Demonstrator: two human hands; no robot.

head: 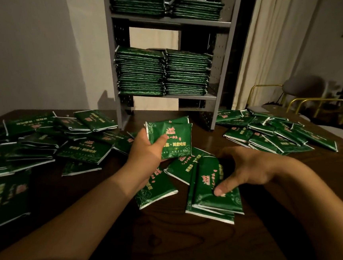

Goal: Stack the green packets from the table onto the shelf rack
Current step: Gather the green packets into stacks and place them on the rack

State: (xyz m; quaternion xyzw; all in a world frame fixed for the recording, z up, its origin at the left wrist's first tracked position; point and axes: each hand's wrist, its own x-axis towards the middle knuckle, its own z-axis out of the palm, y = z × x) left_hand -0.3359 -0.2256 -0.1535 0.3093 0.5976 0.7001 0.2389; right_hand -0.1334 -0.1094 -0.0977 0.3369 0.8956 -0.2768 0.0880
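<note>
- A dark wooden table (177, 244) is seen from above, with two bare forearms reaching forward over it.
- A small stack of green packets (217, 187) is pinched by the right hand (252, 168), the thumb pressed on top, the fingers hidden behind the far edge; the stack's near end rests on the table.
- A few packets (170, 138) are grasped upright by the left hand (146, 148), fingers curled round them, raised above the table.
- Two more packets (157, 188) are seen flat on the table under and between the hands.
- Loose packets are scattered in a heap at the left (41, 139) and a second heap at the far right (276, 135).
- A grey shelf rack (169, 22) is stood at the back of the table; neat double stacks of packets are held on its lower shelf (163, 73) and upper shelf (167, 3).
- Grey chairs (303, 87) with gold frames are seen beyond the table at the right, beside a pale curtain (273, 45).
</note>
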